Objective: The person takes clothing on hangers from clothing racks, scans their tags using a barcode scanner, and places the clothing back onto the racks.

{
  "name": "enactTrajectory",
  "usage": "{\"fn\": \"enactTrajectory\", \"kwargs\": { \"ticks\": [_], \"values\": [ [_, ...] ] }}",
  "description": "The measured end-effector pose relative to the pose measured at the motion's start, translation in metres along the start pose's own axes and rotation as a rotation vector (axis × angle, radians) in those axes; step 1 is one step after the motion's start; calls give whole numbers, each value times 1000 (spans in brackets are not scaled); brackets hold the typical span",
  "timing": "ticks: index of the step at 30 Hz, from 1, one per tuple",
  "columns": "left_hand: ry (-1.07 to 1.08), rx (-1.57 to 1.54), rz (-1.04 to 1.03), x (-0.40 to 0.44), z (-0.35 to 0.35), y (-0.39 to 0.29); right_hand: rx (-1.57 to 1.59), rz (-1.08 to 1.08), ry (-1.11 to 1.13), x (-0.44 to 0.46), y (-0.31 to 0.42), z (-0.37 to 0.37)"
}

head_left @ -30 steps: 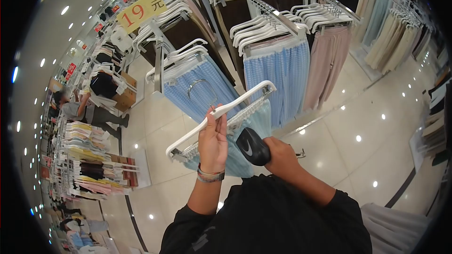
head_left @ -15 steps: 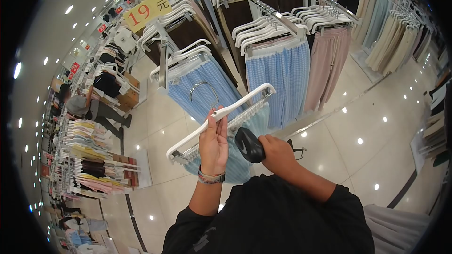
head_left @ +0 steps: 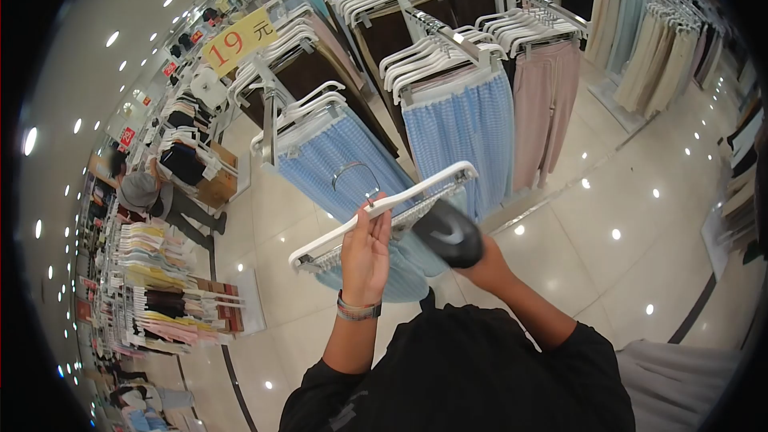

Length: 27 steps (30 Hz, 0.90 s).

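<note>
My left hand (head_left: pixel 366 260) is closed on a white hanger (head_left: pixel 428 182) just below its metal hook. Pale blue-green pants (head_left: pixel 400 272) hang from the hanger's clips, tilted up to the right. Their waistband is gathered, and my left hand and forearm cover part of the fabric. My right hand (head_left: pixel 490 270) grips a black, rounded device (head_left: pixel 448 236) that looks like a handheld garment steamer. It is blurred by motion and sits in front of the right side of the pants; I cannot tell whether it touches them.
Ahead stand racks of blue checked pants (head_left: pixel 460 136) and pink pants (head_left: pixel 546 112) on white hangers. A yellow price sign (head_left: pixel 238 40) tops the left rack. A person (head_left: pixel 152 192) stands among clothes racks at left. Grey fabric (head_left: pixel 680 384) lies at lower right.
The black device has swung a little right, turning its broad face toward me. The hanger and my left hand have shifted slightly right, and the view has tilted a little.
</note>
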<state>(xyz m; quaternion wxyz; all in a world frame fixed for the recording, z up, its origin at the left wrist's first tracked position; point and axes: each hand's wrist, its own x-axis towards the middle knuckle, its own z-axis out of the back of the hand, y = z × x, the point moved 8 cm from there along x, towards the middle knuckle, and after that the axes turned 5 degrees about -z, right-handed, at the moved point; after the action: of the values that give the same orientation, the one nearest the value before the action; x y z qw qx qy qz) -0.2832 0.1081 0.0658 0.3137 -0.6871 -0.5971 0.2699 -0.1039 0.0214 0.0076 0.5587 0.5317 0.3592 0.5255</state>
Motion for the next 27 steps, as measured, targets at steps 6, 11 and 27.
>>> {"fn": "enactTrajectory", "kwargs": {
  "ticks": [6, 11, 27],
  "values": [
    [125, -25, 123, -2, -15, 27, 726, -86, 114, 8, 15, 18],
    [265, 14, 339, 0, -18, 57, 816, -18, 100, 5, 15, 12],
    [137, 739, -36, 75, 123, -8, 861, -138, -197, 47, -12, 14]
  ]
}}
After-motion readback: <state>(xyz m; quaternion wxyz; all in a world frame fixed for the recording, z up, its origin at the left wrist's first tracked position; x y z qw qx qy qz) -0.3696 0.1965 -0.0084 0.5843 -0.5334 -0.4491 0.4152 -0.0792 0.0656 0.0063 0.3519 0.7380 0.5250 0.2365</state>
